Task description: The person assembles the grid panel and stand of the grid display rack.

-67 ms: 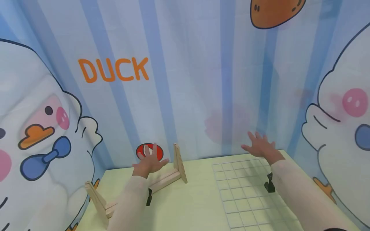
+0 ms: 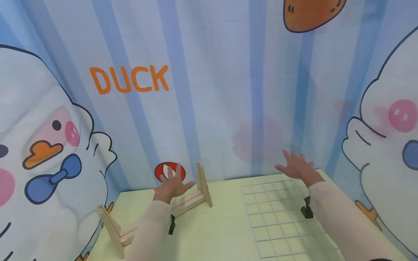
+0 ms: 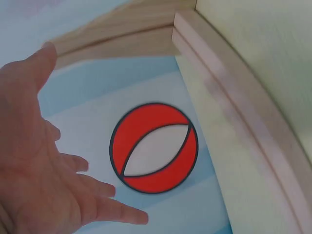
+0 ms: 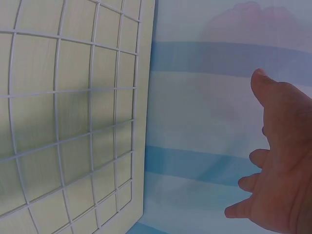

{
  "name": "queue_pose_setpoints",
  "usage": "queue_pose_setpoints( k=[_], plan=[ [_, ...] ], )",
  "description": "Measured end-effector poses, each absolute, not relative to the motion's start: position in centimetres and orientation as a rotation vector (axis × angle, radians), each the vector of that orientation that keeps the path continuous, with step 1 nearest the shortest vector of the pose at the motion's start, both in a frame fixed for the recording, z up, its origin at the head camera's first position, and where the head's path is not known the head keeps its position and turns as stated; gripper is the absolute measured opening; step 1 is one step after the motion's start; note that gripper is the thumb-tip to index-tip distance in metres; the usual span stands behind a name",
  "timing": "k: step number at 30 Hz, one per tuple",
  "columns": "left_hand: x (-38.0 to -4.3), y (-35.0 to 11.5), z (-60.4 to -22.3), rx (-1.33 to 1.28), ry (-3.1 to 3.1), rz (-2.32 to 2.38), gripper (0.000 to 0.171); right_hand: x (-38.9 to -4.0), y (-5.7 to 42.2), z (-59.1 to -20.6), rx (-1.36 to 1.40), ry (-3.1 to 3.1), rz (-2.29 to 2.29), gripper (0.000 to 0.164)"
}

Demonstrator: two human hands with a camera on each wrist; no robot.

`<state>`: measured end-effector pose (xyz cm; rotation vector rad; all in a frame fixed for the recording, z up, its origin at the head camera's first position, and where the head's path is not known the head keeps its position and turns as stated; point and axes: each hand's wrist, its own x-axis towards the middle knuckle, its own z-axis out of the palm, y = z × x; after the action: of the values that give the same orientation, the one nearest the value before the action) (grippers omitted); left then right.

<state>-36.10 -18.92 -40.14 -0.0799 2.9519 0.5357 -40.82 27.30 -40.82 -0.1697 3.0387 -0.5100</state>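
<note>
My left hand (image 2: 173,186) is held out with its fingers spread, above a wooden rack (image 2: 189,203) at the table's left. Nothing is in its grasp. In the left wrist view the rack's wooden bar (image 3: 239,107) runs down the right side, apart from the hand. On the other side, my right hand (image 2: 298,167) reaches out over the far part of a white wire grid (image 2: 268,212), fingers spread and holding nothing. The right wrist view shows the grid (image 4: 57,92) to the left of that hand, not touching it.
A pale yellow table (image 2: 225,224) lies below both hands. Behind it hangs a blue striped curtain (image 2: 215,108) printed with ducks and the word DUCK. Small black devices (image 2: 307,208) sit at the wrists.
My left hand has shifted slightly right in the head view. The right hand also appears a touch further right, along with a slight shift of the whole view.
</note>
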Motion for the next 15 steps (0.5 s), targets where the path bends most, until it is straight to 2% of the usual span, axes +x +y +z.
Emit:
queue_pose_setpoints(
  k=[9, 15],
  plan=[
    [-35.4, -13.9, -42.3, -0.046, 2.864, 0.726, 0.087, -40.2, 31.3, -42.8, -0.184, 2.967, -0.501, 0.093],
    [-34.8, -10.3, -44.4, -0.023, 2.832, 0.832, 0.088, -40.0, 34.0, -44.8, -0.083, 2.947, -0.433, 0.094]
  ],
)
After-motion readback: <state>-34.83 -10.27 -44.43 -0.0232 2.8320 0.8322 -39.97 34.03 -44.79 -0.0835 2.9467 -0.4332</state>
